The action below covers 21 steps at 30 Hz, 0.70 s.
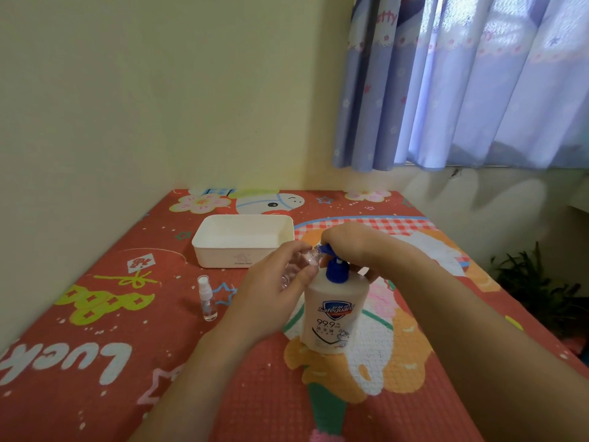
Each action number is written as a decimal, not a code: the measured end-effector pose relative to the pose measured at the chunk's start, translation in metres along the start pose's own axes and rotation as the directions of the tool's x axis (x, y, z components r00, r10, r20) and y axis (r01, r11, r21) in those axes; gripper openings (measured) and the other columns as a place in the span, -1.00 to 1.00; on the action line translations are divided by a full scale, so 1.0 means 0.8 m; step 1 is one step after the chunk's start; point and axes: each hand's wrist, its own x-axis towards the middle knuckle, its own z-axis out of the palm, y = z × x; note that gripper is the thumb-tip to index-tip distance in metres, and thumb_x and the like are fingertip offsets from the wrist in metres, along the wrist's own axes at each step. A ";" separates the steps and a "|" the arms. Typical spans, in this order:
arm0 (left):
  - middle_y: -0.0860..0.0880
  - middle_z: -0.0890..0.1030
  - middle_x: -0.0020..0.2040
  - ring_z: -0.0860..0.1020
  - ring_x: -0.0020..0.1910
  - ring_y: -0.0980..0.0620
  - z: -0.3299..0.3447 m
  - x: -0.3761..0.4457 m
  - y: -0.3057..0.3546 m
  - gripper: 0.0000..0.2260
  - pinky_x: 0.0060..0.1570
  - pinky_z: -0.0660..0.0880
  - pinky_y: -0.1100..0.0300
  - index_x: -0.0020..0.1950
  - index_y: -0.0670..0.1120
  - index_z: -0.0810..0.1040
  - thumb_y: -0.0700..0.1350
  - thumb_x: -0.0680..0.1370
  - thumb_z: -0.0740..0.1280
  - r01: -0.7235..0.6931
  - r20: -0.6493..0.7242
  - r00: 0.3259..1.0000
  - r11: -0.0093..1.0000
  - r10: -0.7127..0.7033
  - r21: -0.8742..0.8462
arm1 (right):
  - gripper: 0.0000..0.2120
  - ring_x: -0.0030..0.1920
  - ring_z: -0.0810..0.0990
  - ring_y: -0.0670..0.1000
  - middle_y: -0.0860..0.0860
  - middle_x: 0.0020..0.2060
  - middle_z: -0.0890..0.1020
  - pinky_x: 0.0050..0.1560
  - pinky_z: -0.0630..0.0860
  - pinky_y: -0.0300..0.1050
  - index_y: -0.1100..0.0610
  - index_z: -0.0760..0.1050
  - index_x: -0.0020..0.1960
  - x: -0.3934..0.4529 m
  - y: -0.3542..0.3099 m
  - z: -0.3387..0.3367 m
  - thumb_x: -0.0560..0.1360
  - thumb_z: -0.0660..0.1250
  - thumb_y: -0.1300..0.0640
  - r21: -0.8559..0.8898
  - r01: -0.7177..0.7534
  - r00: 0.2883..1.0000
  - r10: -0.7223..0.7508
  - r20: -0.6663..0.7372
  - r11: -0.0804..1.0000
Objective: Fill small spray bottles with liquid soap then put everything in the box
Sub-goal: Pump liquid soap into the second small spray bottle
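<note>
A white liquid soap bottle [333, 314] with a blue pump stands upright on the red patterned mat. My right hand [352, 245] lies over the pump head and presses on it. My left hand [271, 288] grips a small clear spray bottle [302, 261], tilted with its open mouth against the blue pump nozzle. A second small clear spray bottle [207, 298], with its sprayer cap on, stands upright on the mat to the left. A white rectangular box [210, 247] sits open behind my hands.
The red patterned mat [127, 362] covers the surface, which meets a yellow wall on the left and at the back. A blue curtain [462, 84] hangs at the back right. A green plant [535, 282] stands beyond the right edge.
</note>
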 end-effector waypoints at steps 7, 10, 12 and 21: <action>0.30 0.57 0.00 0.52 0.06 0.36 0.002 0.002 -0.002 -0.76 -0.11 0.41 0.41 0.26 0.20 0.44 0.07 0.60 0.29 -0.012 0.002 1.000 1.000 0.012 0.015 | -0.88 -0.14 0.42 0.08 0.00 -0.36 0.34 -0.02 0.48 -0.04 0.21 0.39 -0.03 0.005 0.006 0.004 0.59 0.09 0.30 -0.060 0.056 0.995 -0.061 -0.079 0.997; 0.35 0.55 0.04 0.53 0.06 0.32 0.003 0.002 -0.003 -0.77 -0.06 0.46 0.32 0.25 0.23 0.43 0.07 0.60 0.29 -0.019 0.007 1.000 1.000 0.019 0.000 | -0.76 -0.27 0.39 0.03 0.09 -0.29 0.39 0.02 0.51 -0.06 0.31 0.46 0.18 0.005 0.006 0.005 0.59 0.11 0.33 -0.130 0.062 0.997 -0.066 -0.028 0.990; 0.36 0.54 0.06 0.54 0.06 0.31 0.004 0.003 -0.004 -0.78 -0.06 0.46 0.32 0.23 0.24 0.43 0.07 0.60 0.29 -0.024 0.011 1.000 1.000 0.024 -0.002 | -0.73 -0.29 0.37 0.01 0.14 -0.15 0.42 -0.16 0.48 -0.12 0.33 0.45 0.23 0.007 0.008 0.006 0.60 0.10 0.32 -0.155 0.074 0.996 -0.079 -0.030 0.985; 0.22 0.62 0.09 0.56 0.13 0.25 0.007 0.001 -0.011 -0.81 0.07 0.50 0.26 0.18 0.27 0.44 0.08 0.58 0.29 -0.036 0.007 0.999 0.998 0.037 -0.059 | -0.79 -0.15 0.38 0.05 0.10 -0.14 0.44 -0.22 0.29 -0.19 0.25 0.48 0.09 0.021 0.015 0.024 0.60 0.09 0.28 -0.217 0.074 0.993 -0.092 -0.075 0.973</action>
